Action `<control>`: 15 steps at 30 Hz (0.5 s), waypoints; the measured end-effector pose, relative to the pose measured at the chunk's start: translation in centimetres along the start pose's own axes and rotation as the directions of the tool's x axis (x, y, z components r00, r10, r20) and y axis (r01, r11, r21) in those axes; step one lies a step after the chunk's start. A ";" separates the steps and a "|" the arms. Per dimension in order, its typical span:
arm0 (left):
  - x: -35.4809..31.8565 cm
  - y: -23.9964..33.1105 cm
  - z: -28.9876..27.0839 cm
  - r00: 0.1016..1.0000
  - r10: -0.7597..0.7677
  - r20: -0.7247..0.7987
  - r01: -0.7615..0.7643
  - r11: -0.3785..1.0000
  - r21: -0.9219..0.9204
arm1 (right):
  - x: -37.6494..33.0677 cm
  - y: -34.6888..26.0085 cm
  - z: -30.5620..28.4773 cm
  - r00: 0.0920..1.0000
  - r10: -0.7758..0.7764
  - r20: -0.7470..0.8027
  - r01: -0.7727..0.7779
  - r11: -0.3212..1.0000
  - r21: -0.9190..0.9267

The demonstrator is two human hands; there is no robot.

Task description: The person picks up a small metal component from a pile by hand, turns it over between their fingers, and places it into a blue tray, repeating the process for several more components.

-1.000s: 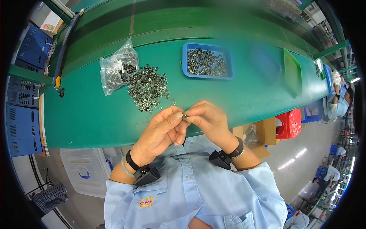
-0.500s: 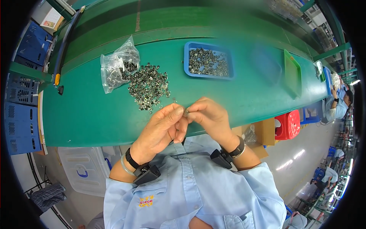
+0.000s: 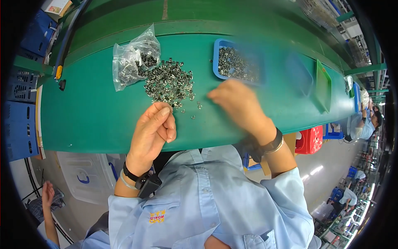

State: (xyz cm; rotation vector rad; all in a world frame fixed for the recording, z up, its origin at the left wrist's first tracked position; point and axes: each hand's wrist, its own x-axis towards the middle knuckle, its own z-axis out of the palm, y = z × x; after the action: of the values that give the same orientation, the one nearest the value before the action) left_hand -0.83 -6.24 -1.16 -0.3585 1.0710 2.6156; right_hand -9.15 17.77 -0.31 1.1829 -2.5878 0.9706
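Left hand (image 3: pixel 154 124) first: how does it sit?

At the near edge of the pile of small metal pieces (image 3: pixel 170 83). Thumb along bent fingers, tips close together; cannot tell whether they close on a piece

And the right hand (image 3: pixel 238 101)?

Blurred, fingers curled, over the counter (image 3: pixel 103 120) between pile and blue tray (image 3: pixel 216 62). Grip cannot be told

Pieces, then: where?

Heaped ahead of the left hand, a few loose pieces (image 3: pixel 193 117) just beside the heap. More in the blue tray, and more in the clear plastic bag (image 3: pixel 124 66) touching the pile's far left side

Farther out?

Green tray (image 3: pixel 323 87) toward the counter's right end. Red stool (image 3: pixel 309 140) below the right edge; clear bin (image 3: pixel 83 178) on the floor, left. Another person's hand (image 3: pixel 48 195), lower left, raised and well apart from the work
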 end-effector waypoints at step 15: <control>0.1 -1.5 2.8 0.994 -0.082 0.066 0.055 0.939 0.338 | -0.1 -3.7 0.5 0.998 -0.004 -0.061 0.018 0.973 0.228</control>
State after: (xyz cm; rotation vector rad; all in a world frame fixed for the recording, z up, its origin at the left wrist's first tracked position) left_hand -0.70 -3.19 -0.17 -0.2073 1.4195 2.3071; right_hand -6.32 15.75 1.14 1.1954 -2.4718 1.3101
